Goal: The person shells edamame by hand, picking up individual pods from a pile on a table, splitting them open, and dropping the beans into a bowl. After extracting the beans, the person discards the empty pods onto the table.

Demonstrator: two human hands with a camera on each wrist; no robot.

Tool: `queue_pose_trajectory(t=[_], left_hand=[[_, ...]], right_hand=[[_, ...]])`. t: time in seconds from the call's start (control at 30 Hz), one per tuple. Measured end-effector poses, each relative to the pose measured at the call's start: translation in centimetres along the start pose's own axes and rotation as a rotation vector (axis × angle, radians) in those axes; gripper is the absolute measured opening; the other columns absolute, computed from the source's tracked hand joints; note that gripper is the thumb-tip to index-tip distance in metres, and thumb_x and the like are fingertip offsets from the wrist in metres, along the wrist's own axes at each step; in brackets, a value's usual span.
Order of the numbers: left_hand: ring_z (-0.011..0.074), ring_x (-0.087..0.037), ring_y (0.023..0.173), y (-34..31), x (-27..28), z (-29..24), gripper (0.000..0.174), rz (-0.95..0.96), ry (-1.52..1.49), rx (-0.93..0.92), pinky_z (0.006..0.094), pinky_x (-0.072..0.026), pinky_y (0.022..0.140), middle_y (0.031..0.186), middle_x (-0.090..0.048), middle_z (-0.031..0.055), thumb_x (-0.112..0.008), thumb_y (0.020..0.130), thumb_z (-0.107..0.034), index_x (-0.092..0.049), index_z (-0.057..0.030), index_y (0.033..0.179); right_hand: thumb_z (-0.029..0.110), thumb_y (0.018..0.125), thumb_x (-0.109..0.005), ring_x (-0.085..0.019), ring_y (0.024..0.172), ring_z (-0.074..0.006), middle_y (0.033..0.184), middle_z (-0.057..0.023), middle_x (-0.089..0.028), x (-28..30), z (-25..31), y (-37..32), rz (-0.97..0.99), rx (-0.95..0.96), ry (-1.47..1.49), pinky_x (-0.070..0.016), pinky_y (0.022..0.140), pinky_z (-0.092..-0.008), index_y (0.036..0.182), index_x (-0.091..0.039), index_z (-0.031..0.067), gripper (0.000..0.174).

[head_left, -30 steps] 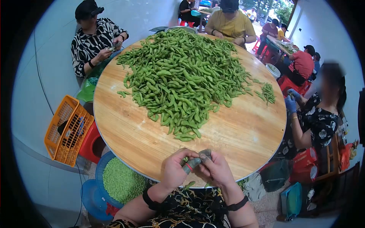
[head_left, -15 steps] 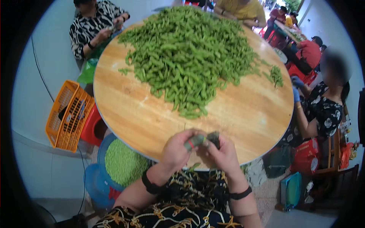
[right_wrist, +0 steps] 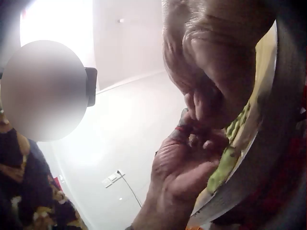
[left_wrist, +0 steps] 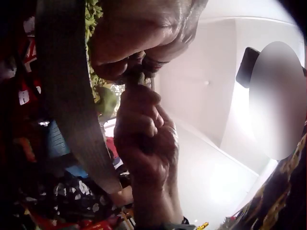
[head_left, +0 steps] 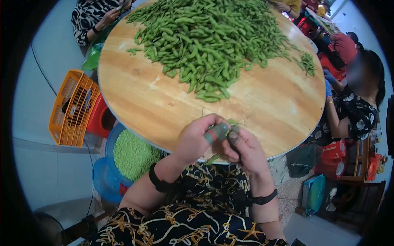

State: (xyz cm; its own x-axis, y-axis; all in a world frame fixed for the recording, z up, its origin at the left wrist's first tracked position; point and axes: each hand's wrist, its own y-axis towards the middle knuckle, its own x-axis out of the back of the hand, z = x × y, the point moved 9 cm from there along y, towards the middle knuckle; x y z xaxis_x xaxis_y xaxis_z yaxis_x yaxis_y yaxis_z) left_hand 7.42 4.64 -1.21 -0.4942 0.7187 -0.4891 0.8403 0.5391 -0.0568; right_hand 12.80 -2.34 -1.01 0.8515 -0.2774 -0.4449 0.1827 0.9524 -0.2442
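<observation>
In the head view my left hand [head_left: 197, 137] and right hand [head_left: 248, 149] meet over the table's near edge. Grey covers wrap the thumbs, the left one banded in red. Between the fingertips both hands pinch a green soybean pod [head_left: 232, 121], mostly hidden by the fingers. A loose pod [head_left: 212, 159] lies at the table rim just below the hands; the right wrist view shows a pod [right_wrist: 223, 171] at the rim too. Beyond them a big heap of soybean pods [head_left: 205, 49] covers the far part of the round wooden table [head_left: 139, 102].
Left of my lap, a blue basket [head_left: 111, 143] holds shelled green beans [head_left: 133, 156], beside a blue basin [head_left: 102, 180]. An orange crate [head_left: 72, 110] rests by a red stool [head_left: 100, 119]. People sit around the table, one with blue gloves [head_left: 328, 84] at right.
The head view has tipped downward, so table, heap and hands appear higher. My hands stay together at the near edge, their fingers turned slightly around the pod.
</observation>
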Motion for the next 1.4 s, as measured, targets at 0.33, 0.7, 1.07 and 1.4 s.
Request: queue_pose_trajectory(t=[0.33,0.7,1.07,1.4], left_hand=[[0.0121,-0.055,0.078,-0.5,-1.0,-0.8,0.01,0.164,-0.04,-0.058,0.0239,-0.0445,0.067,0.087,-0.057,0.0061,-0.062,0.08,-0.007,-0.059,0.0008,0.087],[0.0107,-0.05,0.062,-2.0,-0.8,-5.7,0.008,-0.213,0.82,-0.406,0.0228,-0.0392,0.054,0.069,-0.052,0.0041,-0.065,0.075,-0.004,-0.058,0.0,0.072],[0.0098,-0.044,0.053,-2.2,-1.6,-5.8,0.009,-0.244,0.877,-0.383,0.0233,-0.0332,0.048,0.063,-0.05,0.0035,-0.065,0.072,-0.004,-0.057,-0.0006,0.07],[0.0117,-0.047,0.058,-2.8,-2.4,-5.3,0.012,-0.06,0.785,-0.531,0.0241,-0.0362,0.052,0.066,-0.051,0.0036,-0.063,0.073,-0.002,-0.051,-0.0045,0.072]], right_hand=[[0.018,0.096,-0.04,-0.034,0.045,-0.0017,0.067,0.0002,-0.05,-0.7,0.1,-1.2,0.099,-0.177,0.252,-0.0224,0.039,-0.0156,0.099,-0.05,0.0031,0.018],[0.022,0.097,-0.038,-0.039,0.054,-0.0064,0.066,0.0006,-0.048,-0.7,0.3,-1.7,0.053,-0.03,-0.054,-0.0311,0.049,-0.0187,0.087,-0.052,0.0029,0.026],[0.016,0.096,-0.038,-0.039,0.053,-0.0059,0.067,0.0,-0.049,-0.2,-0.2,-1.8,0.05,-0.073,-0.007,-0.0313,0.047,-0.019,0.088,-0.052,0.0017,0.022],[0.017,0.096,-0.04,-0.034,0.049,-0.0037,0.065,0.0015,-0.046,-1.0,-0.1,-2.4,0.171,-0.079,0.007,-0.0257,0.043,-0.0175,0.091,-0.051,0.0033,0.018]])
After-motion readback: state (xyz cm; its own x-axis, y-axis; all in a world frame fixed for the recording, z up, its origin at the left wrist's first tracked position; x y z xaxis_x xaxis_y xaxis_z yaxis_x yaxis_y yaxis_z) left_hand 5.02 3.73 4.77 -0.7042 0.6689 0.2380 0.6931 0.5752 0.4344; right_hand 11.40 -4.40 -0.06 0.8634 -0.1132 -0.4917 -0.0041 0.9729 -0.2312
